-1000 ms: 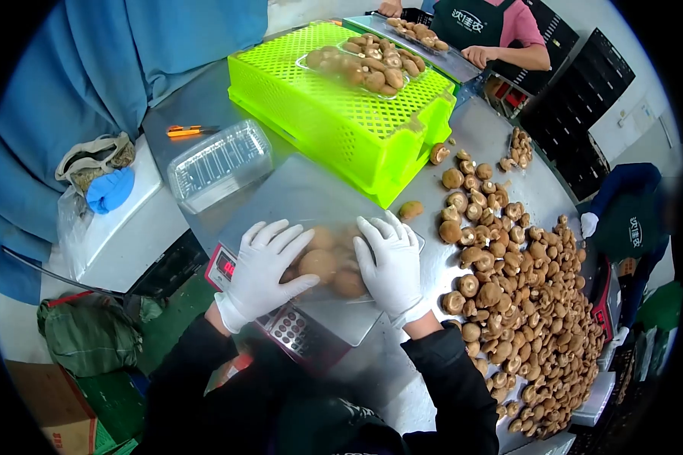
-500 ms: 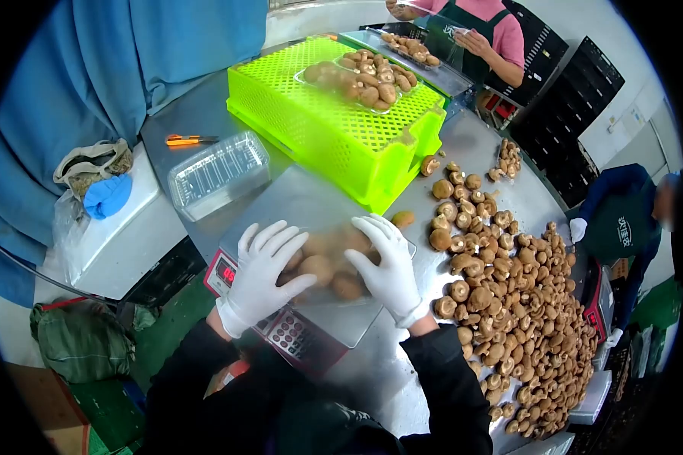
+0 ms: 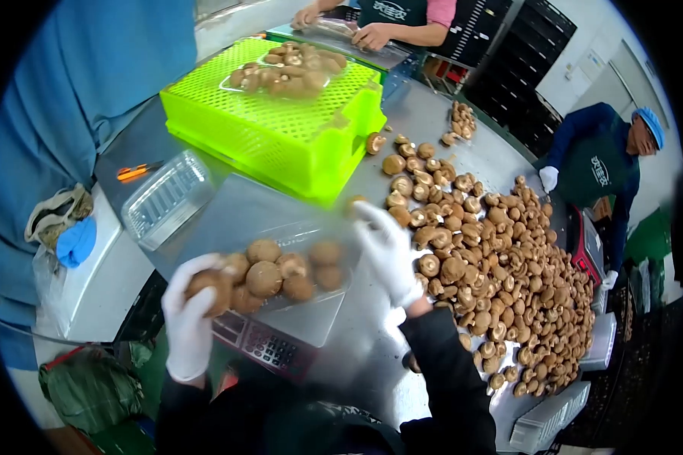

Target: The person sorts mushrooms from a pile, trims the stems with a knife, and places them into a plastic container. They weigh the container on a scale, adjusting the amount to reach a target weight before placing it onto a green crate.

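Note:
My left hand [image 3: 186, 315], in a white glove, is closed around a brown shiitake mushroom [image 3: 211, 291] at the left end of a clear plastic tray. Several round mushrooms [image 3: 264, 279] lie in that tray, which rests on the steel plate [image 3: 244, 203] of a weighing scale. Over the right side of the scale my gloved right hand [image 3: 387, 254] is smeared by motion. Its fingertips are right at a small mushroom [image 3: 355, 202] beyond the plate's edge. The scale's keypad [image 3: 269, 345] faces me.
A large heap of mushrooms [image 3: 501, 265] covers the table's right side. Behind the scale stands an upturned green crate [image 3: 265, 140] bearing a filled tray [image 3: 284, 72]. An empty clear tray [image 3: 167, 199] and an orange cutter [image 3: 136, 173] lie left. Two co-workers stand across the table.
Both hands have come apart from over the tray. My left hand now grips a mushroom at its left end, and my right hand has moved toward the small mushroom. The view has shifted.

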### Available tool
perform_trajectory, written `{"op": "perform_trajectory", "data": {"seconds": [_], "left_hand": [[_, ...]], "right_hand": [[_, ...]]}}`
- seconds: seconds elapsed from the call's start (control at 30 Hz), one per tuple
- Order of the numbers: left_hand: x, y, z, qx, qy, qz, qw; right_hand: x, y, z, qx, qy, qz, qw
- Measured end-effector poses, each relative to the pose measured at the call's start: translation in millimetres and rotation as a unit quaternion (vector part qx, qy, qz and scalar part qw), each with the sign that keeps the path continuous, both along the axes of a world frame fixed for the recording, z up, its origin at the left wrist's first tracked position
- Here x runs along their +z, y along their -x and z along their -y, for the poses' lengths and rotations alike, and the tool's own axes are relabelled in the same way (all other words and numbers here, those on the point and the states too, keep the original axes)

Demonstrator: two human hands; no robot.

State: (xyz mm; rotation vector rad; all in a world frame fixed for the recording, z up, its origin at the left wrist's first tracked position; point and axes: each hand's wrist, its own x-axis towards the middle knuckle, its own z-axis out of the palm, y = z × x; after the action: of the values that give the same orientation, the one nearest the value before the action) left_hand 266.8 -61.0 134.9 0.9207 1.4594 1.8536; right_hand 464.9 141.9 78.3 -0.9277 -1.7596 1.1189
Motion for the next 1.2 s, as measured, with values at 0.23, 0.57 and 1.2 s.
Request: {"op": "perform_trajectory", "data": {"seconds": [0.23,0.57,1.2], "left_hand": [[-26.8,25.8,14.9,0.104,0.031,0.061,0.992],[-29.8,29.7,23.7,0.153,0.101,-0.029,0.983],[-33.7,34.6,51.3,0.216,0.073,-0.059,0.972]], "right_hand": [[-93.7,-15.8,-114.5,0.019,-0.219,0.242,0.945],[-68.6,18.4,-94.3,-0.002,-0.055,0.022,0.998],[38.0,27.5,26.2,0.112,-0.284,0.182,0.935]]}}
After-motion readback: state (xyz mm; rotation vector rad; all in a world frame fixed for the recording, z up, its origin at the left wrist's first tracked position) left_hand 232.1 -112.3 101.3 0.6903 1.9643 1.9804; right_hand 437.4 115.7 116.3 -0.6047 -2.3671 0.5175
